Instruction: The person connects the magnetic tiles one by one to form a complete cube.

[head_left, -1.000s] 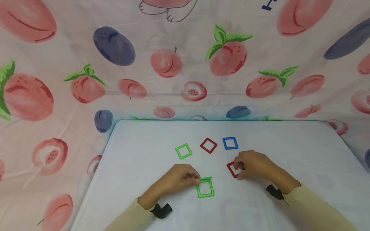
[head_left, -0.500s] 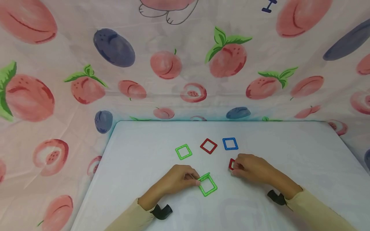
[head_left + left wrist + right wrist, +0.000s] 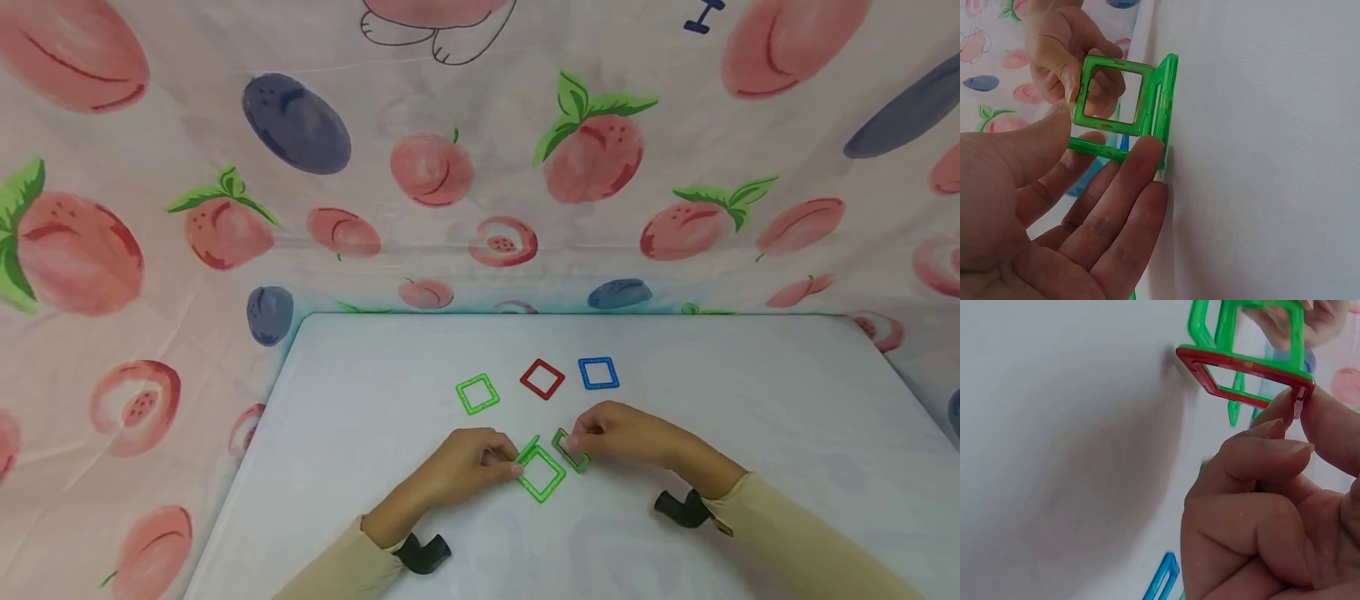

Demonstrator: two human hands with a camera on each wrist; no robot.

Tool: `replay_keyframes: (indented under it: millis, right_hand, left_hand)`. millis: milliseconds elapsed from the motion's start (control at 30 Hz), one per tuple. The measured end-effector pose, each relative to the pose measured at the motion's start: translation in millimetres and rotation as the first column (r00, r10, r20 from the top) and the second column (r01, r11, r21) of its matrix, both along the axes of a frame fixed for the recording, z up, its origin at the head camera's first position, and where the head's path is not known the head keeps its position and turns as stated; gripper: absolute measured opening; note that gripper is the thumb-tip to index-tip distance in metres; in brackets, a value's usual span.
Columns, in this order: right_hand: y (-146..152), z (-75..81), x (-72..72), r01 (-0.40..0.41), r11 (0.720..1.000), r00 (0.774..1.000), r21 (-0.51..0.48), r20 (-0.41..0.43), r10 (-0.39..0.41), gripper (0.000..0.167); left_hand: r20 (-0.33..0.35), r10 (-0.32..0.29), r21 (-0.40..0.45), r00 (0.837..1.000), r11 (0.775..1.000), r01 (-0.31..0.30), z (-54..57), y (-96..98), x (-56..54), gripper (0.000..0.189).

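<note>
My left hand (image 3: 468,465) pinches a green square frame (image 3: 528,450) that stands up along one side of a flat green square frame (image 3: 553,489). In the left wrist view its thumb and fingers lie around the standing frame's edge (image 3: 1094,147). Just to the right, my right hand (image 3: 630,433) holds another square frame (image 3: 564,455) tilted upright between thumb and index finger. This piece shows red (image 3: 1247,362) in the right wrist view but green (image 3: 1116,127) in the left wrist view. Its lower edge is right at the flat frame's side.
Farther back on the white table (image 3: 375,367) lie a green square frame (image 3: 491,387), a red one (image 3: 553,387) and a blue one (image 3: 598,386). A fruit-patterned cloth (image 3: 330,258) hangs behind the table. Each wrist bears a black mount (image 3: 423,554).
My right hand has lifted the red-looking frame from the table, turned it upright and brought it left to the green pair. My left hand has turned the pair so a corner faces me.
</note>
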State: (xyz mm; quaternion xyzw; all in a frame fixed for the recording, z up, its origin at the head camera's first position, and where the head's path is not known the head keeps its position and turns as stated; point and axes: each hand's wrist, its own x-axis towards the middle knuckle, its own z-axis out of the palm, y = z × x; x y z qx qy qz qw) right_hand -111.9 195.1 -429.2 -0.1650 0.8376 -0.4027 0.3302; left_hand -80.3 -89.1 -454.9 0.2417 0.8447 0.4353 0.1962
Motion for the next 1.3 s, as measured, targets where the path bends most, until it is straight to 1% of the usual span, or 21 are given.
replay_keyframes:
  millis: [67,167,233,333,400,567,733,833,900,1033,1100,1200,1300]
  right_hand:
    - [-6,-1.7,-0.4,-0.007,1.000,1.000,-0.004,0.007,0.007,0.025]
    - [-12,-3.6,-1.0,-0.019,1.000,1.000,-0.007,-0.014,0.019,0.024]
    - [-15,-4.4,-1.0,-0.030,1.000,0.999,-0.002,-0.042,0.030,0.023]
    - [-20,-5.7,0.4,-0.046,0.999,0.992,0.007,-0.114,0.046,0.021]
    - [-22,-6.1,2.3,-0.048,0.999,0.984,0.019,-0.171,0.050,0.020]
    - [-27,-4.1,7.6,-0.036,0.998,0.949,0.054,-0.311,0.052,0.015]
    - [-27,0.6,12.4,-0.016,0.996,0.917,0.085,-0.396,0.048,0.013]
    - [-22,7.1,16.2,0.030,0.992,0.905,0.120,-0.425,0.025,0.012]
    - [-20,10.7,18.2,0.049,0.988,0.903,0.143,-0.429,0.017,0.010]
    - [-18,9.6,19.4,0.023,0.989,0.895,0.148,-0.444,0.046,0.006]
    - [-20,6.6,18.9,0.018,0.989,0.891,0.146,-0.450,0.051,0.007]
    - [-24,1.3,16.6,0.011,0.991,0.880,0.137,-0.472,0.055,0.008]
    - [-27,-2.5,13.0,-0.012,0.993,0.875,0.115,-0.479,0.066,0.010]
  left_hand:
    - [0.009,0.007,0.000,1.000,1.000,-0.007,-0.7,0.4,0.3,0.013]
    - [0.013,0.011,0.004,1.000,1.000,-0.011,-1.7,0.6,0.3,0.013]
    - [0.012,0.011,0.006,1.000,1.000,-0.012,-2.2,0.7,0.2,0.013]
    - [0.010,0.007,0.013,1.000,1.000,-0.007,-2.4,1.0,0.2,0.013]
    - [0.011,0.005,0.018,1.000,1.000,-0.006,-2.2,1.3,0.4,0.013]
    - [0.004,0.016,0.008,1.000,1.000,-0.016,-1.2,2.0,1.3,0.012]
    - [0.007,0.029,-0.002,1.000,1.000,-0.029,-0.1,2.8,2.8,0.009]
    - [0.019,0.025,0.003,0.999,1.000,-0.025,0.3,4.2,3.8,0.010]
    - [0.030,0.022,0.006,0.999,1.000,-0.022,0.3,5.0,4.7,0.011]
    - [0.075,0.006,0.010,0.997,1.000,-0.007,1.0,5.5,6.8,0.013]
    - [0.083,0.005,0.012,0.997,1.000,-0.006,1.8,5.4,7.7,0.016]
    - [0.076,0.017,0.015,0.997,1.000,-0.018,2.5,4.9,8.2,0.028]
    - [0.063,0.036,0.017,0.997,0.999,-0.037,1.9,4.3,8.2,0.044]
